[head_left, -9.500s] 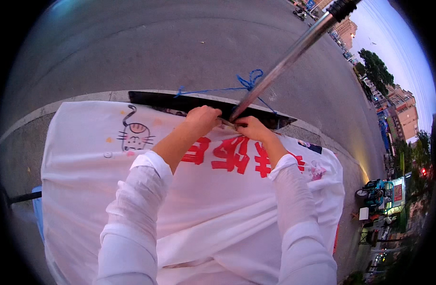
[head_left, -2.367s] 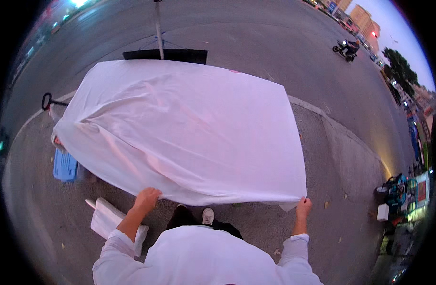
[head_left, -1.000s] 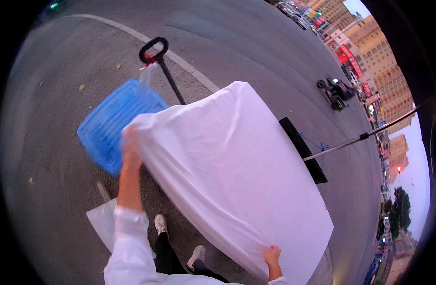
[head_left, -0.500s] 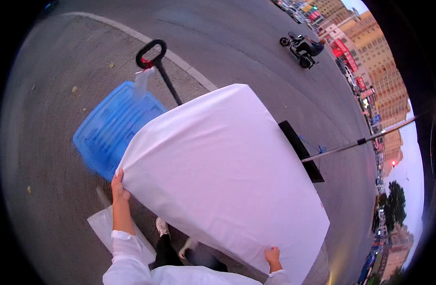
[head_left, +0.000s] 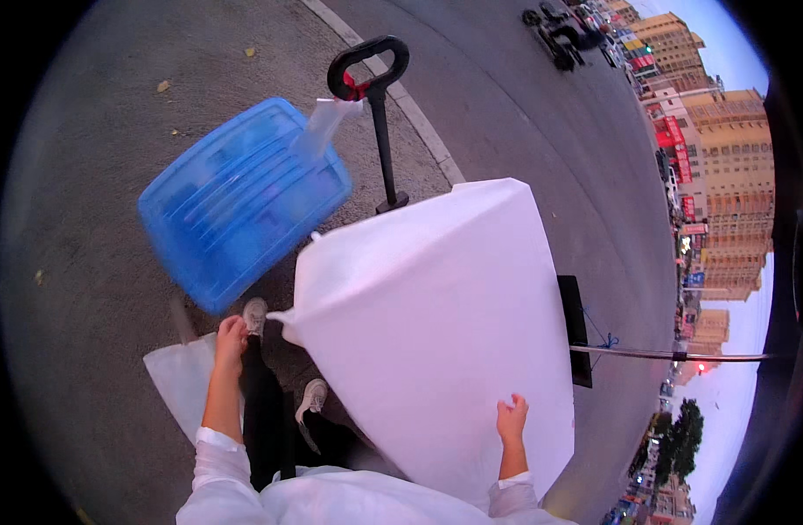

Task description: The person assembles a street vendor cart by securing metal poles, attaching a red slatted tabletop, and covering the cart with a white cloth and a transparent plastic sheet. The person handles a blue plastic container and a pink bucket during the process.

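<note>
A smooth white cloth (head_left: pixel 436 341) drapes over a flat-topped form in front of me, its supports hidden. A small bunched tip of it sticks out on the left side. My left hand (head_left: pixel 231 339) hangs left of that tip, apart from the cloth, fingers loosely bent with nothing visible in them. Over the cloth's near right part is my right hand (head_left: pixel 511 422), thumb and fingers apart, holding nothing; whether it touches the cloth is unclear. Beyond my left hand, a blue lidded plastic bin (head_left: pixel 244 197) stands on the ground.
A black loop handle (head_left: pixel 379 114) on a post rises behind the cloth, with a clear plastic piece (head_left: pixel 324 127) near it. A white bag (head_left: pixel 178 372) lies by my shoes. A metal pole (head_left: pixel 646 353) extends right from a black panel (head_left: pixel 575 328). A rider on a motorbike (head_left: pixel 559 39) is on the road.
My left hand has let go of the cloth's left corner and moved away from it. My right hand's fingers have spread. In view, the cloth sits further right and the motorbike has moved up.
</note>
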Demonstrator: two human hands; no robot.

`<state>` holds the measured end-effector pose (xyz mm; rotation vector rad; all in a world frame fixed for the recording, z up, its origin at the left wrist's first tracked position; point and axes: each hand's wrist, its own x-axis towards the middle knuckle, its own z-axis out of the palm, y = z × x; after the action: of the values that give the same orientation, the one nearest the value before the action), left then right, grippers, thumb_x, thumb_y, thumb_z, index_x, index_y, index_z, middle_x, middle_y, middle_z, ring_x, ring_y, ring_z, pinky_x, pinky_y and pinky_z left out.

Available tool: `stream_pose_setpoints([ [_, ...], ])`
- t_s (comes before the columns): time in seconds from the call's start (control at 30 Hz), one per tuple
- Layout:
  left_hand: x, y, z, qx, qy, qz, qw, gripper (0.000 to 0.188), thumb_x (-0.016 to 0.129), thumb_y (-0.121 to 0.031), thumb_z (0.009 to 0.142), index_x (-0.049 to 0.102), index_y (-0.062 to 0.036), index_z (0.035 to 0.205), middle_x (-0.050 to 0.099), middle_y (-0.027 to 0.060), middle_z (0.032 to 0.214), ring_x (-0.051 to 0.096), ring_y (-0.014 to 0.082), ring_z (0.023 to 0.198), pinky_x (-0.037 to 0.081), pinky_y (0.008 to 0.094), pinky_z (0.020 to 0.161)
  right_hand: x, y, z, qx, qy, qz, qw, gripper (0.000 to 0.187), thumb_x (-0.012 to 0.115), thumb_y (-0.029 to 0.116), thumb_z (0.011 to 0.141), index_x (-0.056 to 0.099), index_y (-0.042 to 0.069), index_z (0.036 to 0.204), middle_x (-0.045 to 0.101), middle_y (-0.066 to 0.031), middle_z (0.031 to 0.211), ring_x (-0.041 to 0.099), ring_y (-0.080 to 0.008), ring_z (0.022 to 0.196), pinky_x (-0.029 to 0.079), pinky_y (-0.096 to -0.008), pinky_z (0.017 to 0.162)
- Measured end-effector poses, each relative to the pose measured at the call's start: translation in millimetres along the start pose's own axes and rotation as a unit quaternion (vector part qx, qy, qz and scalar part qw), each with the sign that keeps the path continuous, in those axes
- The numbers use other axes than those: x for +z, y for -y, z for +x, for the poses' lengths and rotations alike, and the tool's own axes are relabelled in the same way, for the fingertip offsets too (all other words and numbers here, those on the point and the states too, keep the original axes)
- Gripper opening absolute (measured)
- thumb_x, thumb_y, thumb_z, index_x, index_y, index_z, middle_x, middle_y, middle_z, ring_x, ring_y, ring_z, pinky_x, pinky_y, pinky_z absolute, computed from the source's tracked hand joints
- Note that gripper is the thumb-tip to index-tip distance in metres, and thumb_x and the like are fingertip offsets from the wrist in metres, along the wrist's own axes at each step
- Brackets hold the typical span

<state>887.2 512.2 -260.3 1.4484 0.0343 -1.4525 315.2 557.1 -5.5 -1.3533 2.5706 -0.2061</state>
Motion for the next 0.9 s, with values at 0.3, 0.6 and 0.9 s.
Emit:
stream_pose_setpoints([
  [0.3,195,-93,68,-0.190,0.522,0.097,0.826,0.050,0.050,-0.040,0.092,0.048,-0.0028,0.125,0.057,0.0081,0.115,0.053,0.0144,0.104,0.042,0.0280,0.089,54,227,38,-0.109,0.096,-0.114,0.983,0.047,0.059,0.019,0.082,0.042,0.002,0.123,0.044,-0.0195,0.118,0.048,-0.0307,0.105,0.041,-0.0386,0.090],
  [0.6,209,-164,36,-0.112,0.427,0.137,0.887,0.039,0.062,-0.027,0.086,0.055,-0.0021,0.115,0.058,0.0057,0.105,0.056,0.0125,0.095,0.046,0.0281,0.079,66,237,35,-0.079,0.093,-0.107,0.987,0.050,0.057,0.018,0.082,0.038,-0.001,0.124,0.042,-0.0216,0.121,0.042,-0.0352,0.113,0.036,-0.0399,0.095],
  [0.9,158,-228,41,0.316,0.050,0.678,0.662,0.039,0.063,-0.011,0.080,0.051,0.0010,0.116,0.050,0.0206,0.120,0.047,0.0352,0.112,0.038,0.0396,0.093,48,214,13,0.011,0.066,-0.023,0.997,0.054,0.060,0.024,0.081,0.039,0.006,0.127,0.039,-0.0184,0.127,0.038,-0.0341,0.118,0.034,-0.0471,0.095],
])
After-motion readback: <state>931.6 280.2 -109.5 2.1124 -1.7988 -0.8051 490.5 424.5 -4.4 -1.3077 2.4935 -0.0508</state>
